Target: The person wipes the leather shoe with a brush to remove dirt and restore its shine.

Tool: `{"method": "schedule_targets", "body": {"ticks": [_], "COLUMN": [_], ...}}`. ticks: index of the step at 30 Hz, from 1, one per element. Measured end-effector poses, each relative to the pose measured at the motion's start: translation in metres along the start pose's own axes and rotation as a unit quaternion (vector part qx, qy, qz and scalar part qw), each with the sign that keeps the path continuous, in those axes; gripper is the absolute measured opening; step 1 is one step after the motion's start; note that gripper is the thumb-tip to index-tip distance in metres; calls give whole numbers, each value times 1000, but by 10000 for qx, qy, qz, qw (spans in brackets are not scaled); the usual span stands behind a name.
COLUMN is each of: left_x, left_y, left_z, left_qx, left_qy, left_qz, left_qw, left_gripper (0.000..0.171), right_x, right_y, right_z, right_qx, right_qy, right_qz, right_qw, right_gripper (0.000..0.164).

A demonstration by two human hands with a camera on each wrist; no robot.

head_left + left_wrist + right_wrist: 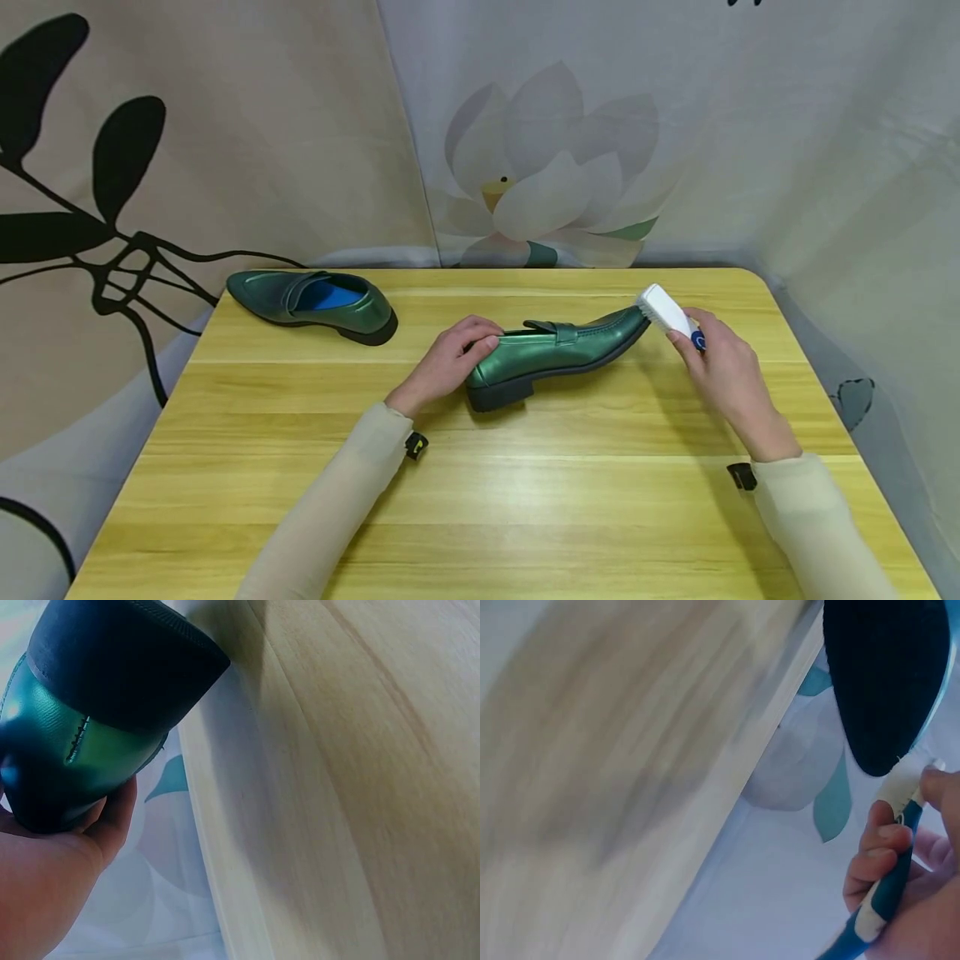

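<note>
A dark green loafer with a black sole is held at its heel end by my left hand, and its toe points right and tilts up. In the left wrist view the loafer's heel shows close, with the fingers around the back of the shoe. My right hand grips a white and blue brush, its bristles touching the tip of the toe. Seen from the right wrist, the brush handle lies within curled fingers, close to the toe's black sole.
A matching green loafer with a blue insole stands at the table's back left, toe pointing left. The wooden table ends at a back edge in front of a printed cloth with a large flower.
</note>
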State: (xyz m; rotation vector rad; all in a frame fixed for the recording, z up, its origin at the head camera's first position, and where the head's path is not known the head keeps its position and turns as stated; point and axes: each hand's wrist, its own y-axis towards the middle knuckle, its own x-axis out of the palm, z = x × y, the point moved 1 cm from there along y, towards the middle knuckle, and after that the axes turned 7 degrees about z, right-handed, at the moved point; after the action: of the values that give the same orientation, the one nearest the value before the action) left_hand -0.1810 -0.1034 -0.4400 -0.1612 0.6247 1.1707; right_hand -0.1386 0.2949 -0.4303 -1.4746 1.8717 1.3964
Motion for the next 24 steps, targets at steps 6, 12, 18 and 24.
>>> {"method": "schedule_targets", "body": {"ticks": [6,12,18,24], "left_x": [0,-1,-2,-1], "left_y": [1,2,2,3], "left_z": [-1,-5,-6,-7], "left_qx": [30,-94,-256,-198], "left_qy": [10,17,20,-49], "left_qz": [1,90,141,92], "left_qw": [10000,9999,9996,9997], "left_gripper": [32,33,33,33], "right_x": [0,6,11,2], "right_y": [-2,-14,-22,-8], "right_z": [2,-18,-35,-16], "right_qx": [231,-64,-414,78], "right_qy": [63,217,251,187], "right_qz": [-195,-262,-407,-441], "right_qw": [9995,9994,9980,9988], "right_gripper": [45,45,45,46]}}
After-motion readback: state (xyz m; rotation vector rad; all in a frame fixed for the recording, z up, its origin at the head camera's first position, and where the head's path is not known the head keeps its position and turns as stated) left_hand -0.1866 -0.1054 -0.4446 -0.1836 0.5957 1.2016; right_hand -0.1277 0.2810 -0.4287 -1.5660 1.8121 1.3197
